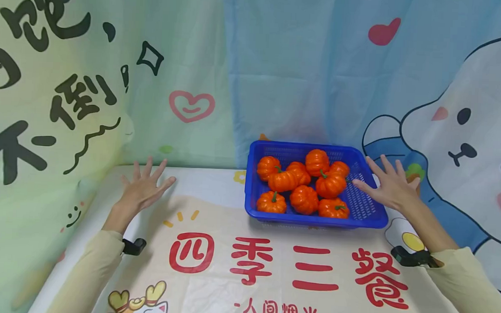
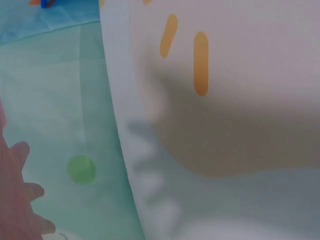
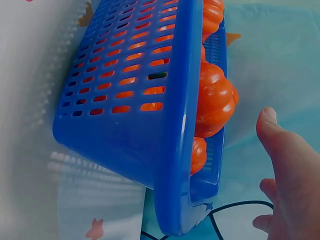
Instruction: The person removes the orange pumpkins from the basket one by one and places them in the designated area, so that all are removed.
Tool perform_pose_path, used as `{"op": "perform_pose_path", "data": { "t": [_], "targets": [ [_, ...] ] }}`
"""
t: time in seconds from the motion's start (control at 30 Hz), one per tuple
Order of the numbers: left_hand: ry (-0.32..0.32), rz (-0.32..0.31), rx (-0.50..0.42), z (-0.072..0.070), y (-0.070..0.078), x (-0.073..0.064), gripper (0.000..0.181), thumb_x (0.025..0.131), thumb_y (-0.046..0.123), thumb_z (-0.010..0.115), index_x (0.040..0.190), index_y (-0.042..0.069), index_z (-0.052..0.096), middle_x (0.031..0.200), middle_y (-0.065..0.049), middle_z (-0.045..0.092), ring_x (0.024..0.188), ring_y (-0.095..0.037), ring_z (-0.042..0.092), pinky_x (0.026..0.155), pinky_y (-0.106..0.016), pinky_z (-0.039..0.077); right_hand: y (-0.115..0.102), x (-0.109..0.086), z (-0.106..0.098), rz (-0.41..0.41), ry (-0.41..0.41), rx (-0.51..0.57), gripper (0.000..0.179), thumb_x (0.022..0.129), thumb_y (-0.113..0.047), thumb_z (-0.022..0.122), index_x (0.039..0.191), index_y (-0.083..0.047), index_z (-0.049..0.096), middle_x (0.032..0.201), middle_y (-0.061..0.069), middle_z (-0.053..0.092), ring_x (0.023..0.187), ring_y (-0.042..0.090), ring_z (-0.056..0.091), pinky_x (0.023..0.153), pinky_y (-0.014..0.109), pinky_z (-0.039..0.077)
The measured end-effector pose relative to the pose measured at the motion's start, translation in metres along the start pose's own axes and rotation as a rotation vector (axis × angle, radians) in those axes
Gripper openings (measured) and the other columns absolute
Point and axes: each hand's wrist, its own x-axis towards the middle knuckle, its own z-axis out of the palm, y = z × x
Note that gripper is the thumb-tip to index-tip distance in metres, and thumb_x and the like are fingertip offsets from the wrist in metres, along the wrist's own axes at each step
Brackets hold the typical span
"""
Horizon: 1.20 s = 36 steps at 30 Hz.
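A blue plastic basket (image 1: 319, 220) stands at the back right of the table, with several small orange pumpkins (image 1: 304, 199) lying in it. My right hand (image 1: 389, 183) hovers at the basket's right end with its fingers spread, holding nothing. In the right wrist view its thumb and fingertips show beside the basket's rim (image 3: 175, 150). At the far left of the table my left hand (image 1: 143, 187) is raised with fingers spread and nothing in it. In the left wrist view only part of that hand (image 2: 20, 200) shows, at the left edge.
A printed cloth (image 1: 231, 216) with red characters covers the table (image 1: 119, 188). Behind the table hangs a patterned curtain (image 1: 184, 41), which also runs down the left side. Dark wrist cameras (image 1: 134, 246) are strapped to both wrists.
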Motion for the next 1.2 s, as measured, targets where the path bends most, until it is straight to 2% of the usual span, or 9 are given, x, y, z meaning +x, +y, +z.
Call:
{"op": "perform_pose_path", "data": {
  "t": [0.27, 0.4, 0.5, 0.63, 0.73, 0.83, 1.07, 1.2],
  "targets": [
    [-0.003, 0.012, -0.009, 0.004, -0.004, 0.0, 0.083, 0.093, 0.073, 0.023, 0.157, 0.024, 0.004, 0.162, -0.021, -0.007, 0.143, -0.056, -0.013, 0.1, -0.084, -0.005, 0.0, 0.001, 0.0, -0.011, 0.02, 0.04, 0.092, 0.089, -0.069, 0.043, 0.157, -0.017, 0.007, 0.157, 0.034, 0.006, 0.136, 0.067, 0.001, 0.087, 0.091, 0.0],
    [-0.008, 0.031, -0.031, 0.006, -0.004, 0.0, 0.082, 0.094, 0.071, 0.024, 0.157, 0.023, 0.004, 0.162, -0.022, -0.002, 0.144, -0.056, -0.01, 0.102, -0.083, -0.001, -0.001, 0.001, 0.0, -0.019, 0.061, 0.082, 0.09, 0.089, -0.064, 0.046, 0.156, -0.015, 0.011, 0.155, 0.035, 0.012, 0.137, 0.065, 0.008, 0.091, 0.089, 0.006],
    [-0.003, 0.055, -0.08, 0.011, -0.001, -0.001, 0.08, 0.095, 0.069, 0.026, 0.157, 0.022, 0.004, 0.162, -0.023, 0.002, 0.145, -0.055, -0.006, 0.106, -0.08, 0.003, -0.002, 0.001, 0.002, -0.022, 0.098, 0.159, 0.087, 0.091, -0.058, 0.049, 0.156, -0.012, 0.014, 0.153, 0.036, 0.017, 0.137, 0.062, 0.016, 0.095, 0.085, 0.016],
    [0.015, 0.075, -0.144, 0.027, 0.005, -0.009, 0.077, 0.097, 0.063, 0.031, 0.157, 0.021, 0.007, 0.162, -0.023, 0.008, 0.146, -0.054, -0.001, 0.11, -0.076, 0.006, 0.001, 0.001, 0.012, -0.003, 0.119, 0.308, 0.083, 0.094, -0.053, 0.049, 0.156, -0.009, 0.015, 0.153, 0.036, 0.021, 0.136, 0.059, 0.023, 0.096, 0.081, 0.025],
    [0.027, 0.075, -0.173, 0.039, 0.012, -0.015, 0.074, 0.099, 0.057, 0.035, 0.157, 0.021, 0.009, 0.162, -0.022, 0.01, 0.147, -0.052, 0.002, 0.111, -0.074, 0.008, 0.005, 0.0, 0.02, 0.011, 0.107, 0.395, 0.081, 0.096, -0.051, 0.046, 0.156, -0.008, 0.013, 0.153, 0.035, 0.02, 0.135, 0.059, 0.025, 0.096, 0.079, 0.028],
    [0.041, 0.075, -0.2, 0.044, 0.017, -0.017, 0.071, 0.099, 0.052, 0.038, 0.157, 0.021, 0.01, 0.162, -0.021, 0.011, 0.147, -0.051, 0.003, 0.113, -0.072, 0.008, 0.009, 0.0, 0.026, 0.013, 0.088, 0.44, 0.08, 0.098, -0.05, 0.043, 0.156, -0.006, 0.01, 0.154, 0.035, 0.019, 0.132, 0.06, 0.029, 0.095, 0.077, 0.032],
    [0.053, 0.104, -0.23, 0.04, 0.025, -0.017, 0.071, 0.1, 0.053, 0.036, 0.157, 0.023, 0.007, 0.162, -0.02, 0.011, 0.148, -0.05, 0.004, 0.114, -0.071, 0.007, 0.012, 0.0, 0.034, 0.061, 0.026, 0.58, 0.082, 0.099, -0.051, 0.039, 0.156, -0.006, 0.001, 0.155, 0.036, 0.013, 0.134, 0.062, 0.025, 0.097, 0.076, 0.031],
    [0.08, 0.142, -0.298, 0.039, 0.029, -0.016, 0.069, 0.101, 0.054, 0.033, 0.157, 0.022, 0.008, 0.163, -0.018, 0.013, 0.148, -0.048, 0.004, 0.115, -0.069, 0.007, 0.014, 0.003, 0.037, 0.102, -0.019, 0.654, 0.083, 0.099, -0.054, 0.036, 0.156, -0.012, -0.007, 0.155, 0.037, 0.008, 0.138, 0.06, 0.018, 0.099, 0.078, 0.026]
  ]
}}
